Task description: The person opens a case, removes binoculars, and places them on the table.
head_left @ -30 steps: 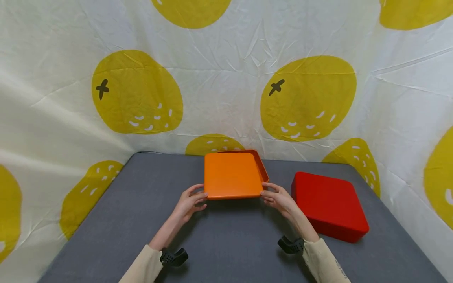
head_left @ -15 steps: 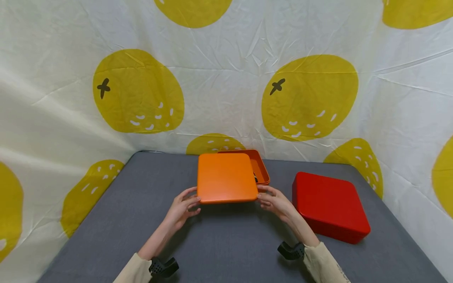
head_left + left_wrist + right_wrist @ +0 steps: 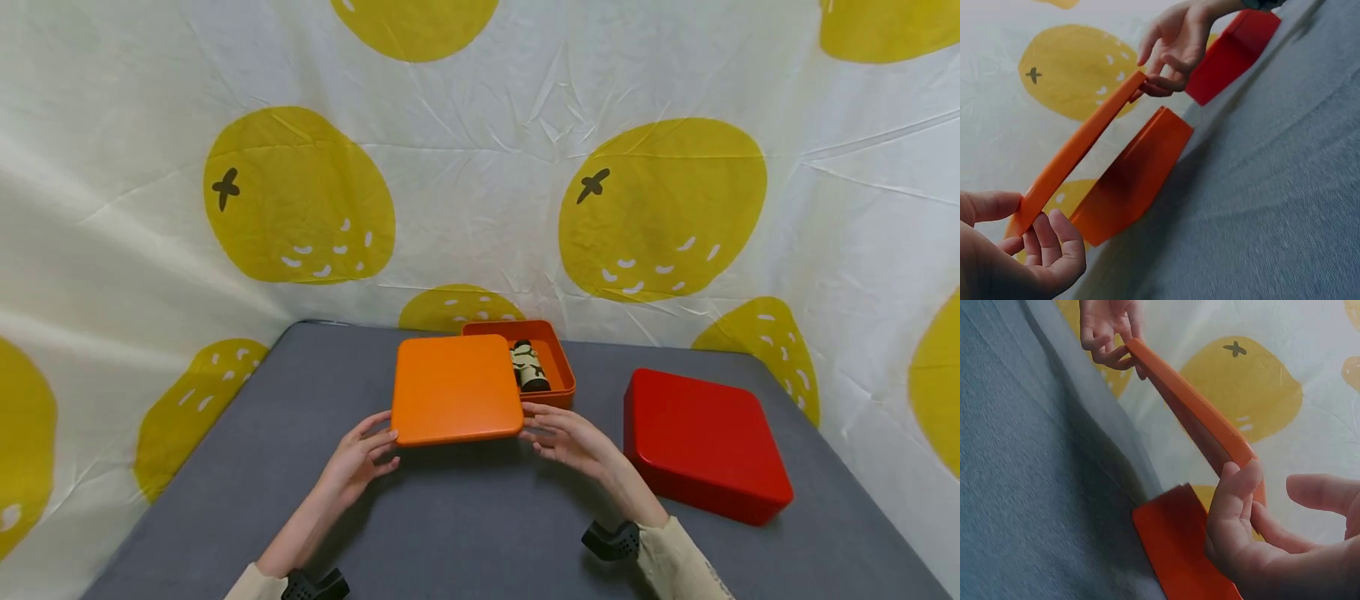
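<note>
An orange lid [image 3: 457,390] hangs tilted above the table, partly in front of an orange box [image 3: 557,371]. My left hand [image 3: 354,463] pinches its near left corner; in the left wrist view the thumb lies on one side of the rim and fingers on the other. At the near right corner is my right hand [image 3: 573,443]. In the right wrist view its fingers [image 3: 1235,487] touch the lid's edge, while the thumb stands apart from it. Inside the box lies a cream-and-black patterned cylinder [image 3: 529,365] with dark ends; the lid hides the box's left part.
To the right, a closed red box [image 3: 705,442] sits on the grey cloth-covered table [image 3: 465,525]. Behind the table hangs a white curtain [image 3: 480,208] printed with yellow fruit shapes. The orange box stands near the table's back edge.
The lid has moved left and toward me, off the box, with both hands moving along. More of the box's inside and the patterned cylinder now show.
</note>
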Demonstrator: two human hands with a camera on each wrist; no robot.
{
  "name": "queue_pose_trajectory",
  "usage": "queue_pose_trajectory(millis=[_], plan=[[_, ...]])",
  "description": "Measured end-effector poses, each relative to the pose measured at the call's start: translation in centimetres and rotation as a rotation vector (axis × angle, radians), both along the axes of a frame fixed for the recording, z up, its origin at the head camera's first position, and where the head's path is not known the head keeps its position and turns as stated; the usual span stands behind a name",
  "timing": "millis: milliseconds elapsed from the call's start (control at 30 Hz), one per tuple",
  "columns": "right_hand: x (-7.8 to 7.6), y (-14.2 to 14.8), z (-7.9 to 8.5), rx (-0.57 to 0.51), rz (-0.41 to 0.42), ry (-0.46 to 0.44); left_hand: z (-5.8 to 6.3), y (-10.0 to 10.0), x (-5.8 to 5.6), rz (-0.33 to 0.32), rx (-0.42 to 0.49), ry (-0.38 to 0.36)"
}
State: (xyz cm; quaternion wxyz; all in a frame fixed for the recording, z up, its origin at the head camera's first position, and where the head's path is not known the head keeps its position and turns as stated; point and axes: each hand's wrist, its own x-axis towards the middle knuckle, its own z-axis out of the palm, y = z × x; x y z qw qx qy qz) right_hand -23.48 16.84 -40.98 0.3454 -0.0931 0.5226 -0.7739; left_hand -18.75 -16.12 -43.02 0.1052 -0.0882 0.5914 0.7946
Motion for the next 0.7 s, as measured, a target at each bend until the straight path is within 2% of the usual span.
queue_pose_trajectory(millis=[167, 367, 533, 700], plan=[[0.2, -0.8, 0.0, -0.052, 0.059, -0.04, -0.1, -1.3, 0.8, -0.005, -0.015, -0.005], [0.4, -2.2, 0.2, -0.054, 0.105, -0.081, 0.0, -3.2, 1.9, -0.022, -0.01, -0.009], [0.3, -3.6, -0.1, -0.058, 0.132, -0.134, 0.3, -4.6, 2.2, -0.006, 0.038, -0.048], [0.0, -5.0, -0.6, -0.068, 0.136, -0.163, 0.3, -6.0, 2.3, -0.025, 0.071, -0.024]])
